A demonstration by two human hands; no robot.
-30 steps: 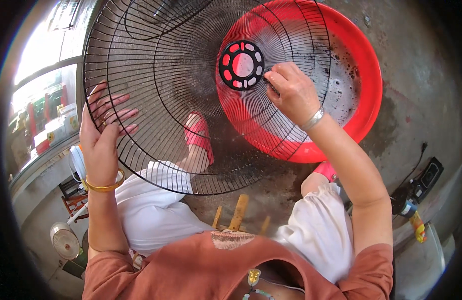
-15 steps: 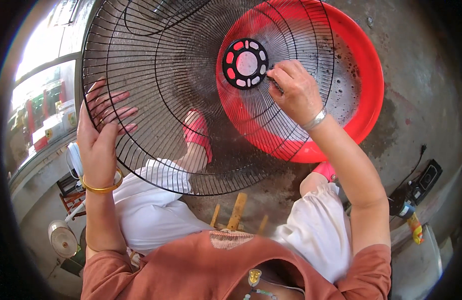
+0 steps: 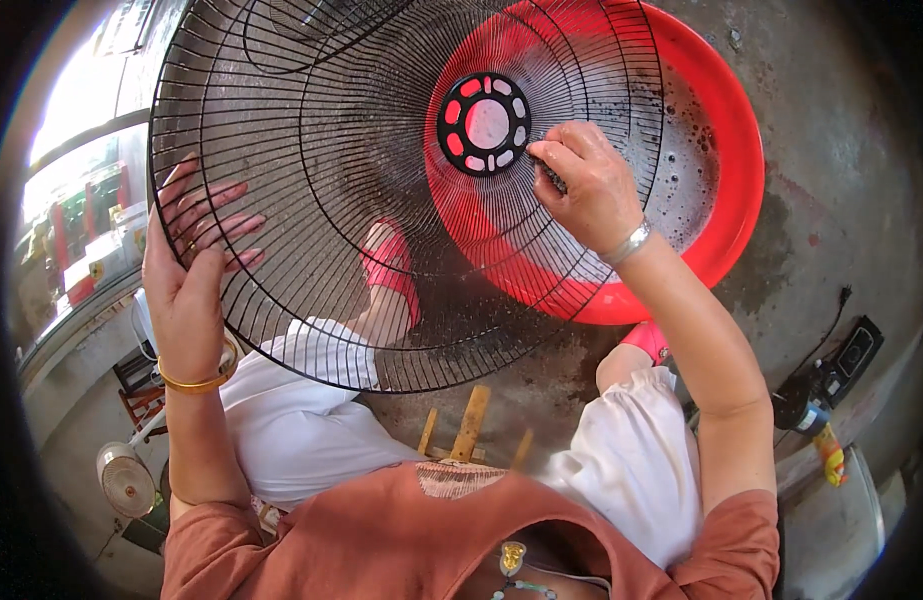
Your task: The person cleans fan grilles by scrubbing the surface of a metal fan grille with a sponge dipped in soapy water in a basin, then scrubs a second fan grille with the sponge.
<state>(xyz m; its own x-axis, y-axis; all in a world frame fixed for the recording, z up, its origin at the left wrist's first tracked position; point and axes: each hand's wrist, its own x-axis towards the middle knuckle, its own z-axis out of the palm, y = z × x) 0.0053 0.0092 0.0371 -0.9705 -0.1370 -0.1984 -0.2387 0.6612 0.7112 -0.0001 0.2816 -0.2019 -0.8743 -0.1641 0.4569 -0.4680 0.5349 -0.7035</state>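
Observation:
A large round black wire fan grille (image 3: 326,190) is held up before me, tilted over my feet and partly over a red basin (image 3: 738,150). At its left rim my left hand (image 3: 196,225) grips it, thumb on one side and fingers spread behind the wires. Beside the slotted black hub (image 3: 483,124), my right hand (image 3: 586,185) is closed in a pinch against the wires. A small dark bit shows under its fingers, too hidden to name. Foamy water (image 3: 686,165) fills the basin beneath and to the right.
A wooden stool (image 3: 469,425) shows between my knees. On the wet concrete floor at right lie a dark device with a plug (image 3: 851,355) and a bottle with a yellow label (image 3: 831,460). A small white fan (image 3: 128,482) stands at lower left, below a bright window (image 3: 91,200).
The grille and my left hand have shifted slightly left. My right hand has moved very slightly left and stays pinched beside the hub.

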